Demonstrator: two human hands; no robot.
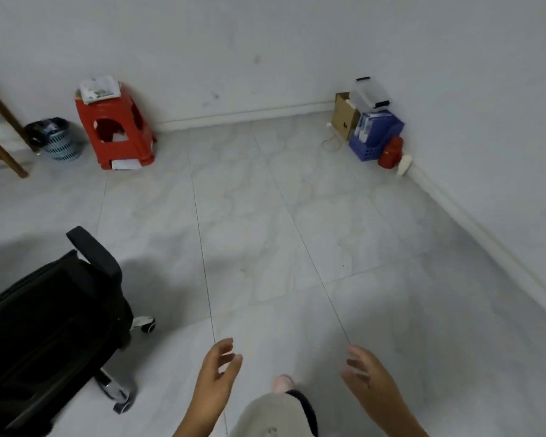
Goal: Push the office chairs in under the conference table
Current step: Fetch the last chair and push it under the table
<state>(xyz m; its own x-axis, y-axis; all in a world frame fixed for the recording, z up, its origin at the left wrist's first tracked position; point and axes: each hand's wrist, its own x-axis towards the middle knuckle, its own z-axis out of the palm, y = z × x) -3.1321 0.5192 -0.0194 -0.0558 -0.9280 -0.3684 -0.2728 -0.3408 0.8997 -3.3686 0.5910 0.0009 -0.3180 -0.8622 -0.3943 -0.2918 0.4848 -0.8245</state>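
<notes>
A black office chair (44,326) with an armrest and wheeled base stands at the lower left on the tiled floor. My left hand (216,373) hangs at the bottom centre, to the right of the chair and apart from it, fingers spread and empty. My right hand (369,376) is at the lower right, also empty with fingers apart. A brown wooden leg (0,127) shows at the far left edge; the conference table top is out of view.
A red plastic stool (117,127) with papers on it and a small bin (56,138) stand by the far wall. In the right corner sit a cardboard box (344,116), a blue file basket (372,134) and a red container (391,152). My knee and foot (281,402) are at the bottom.
</notes>
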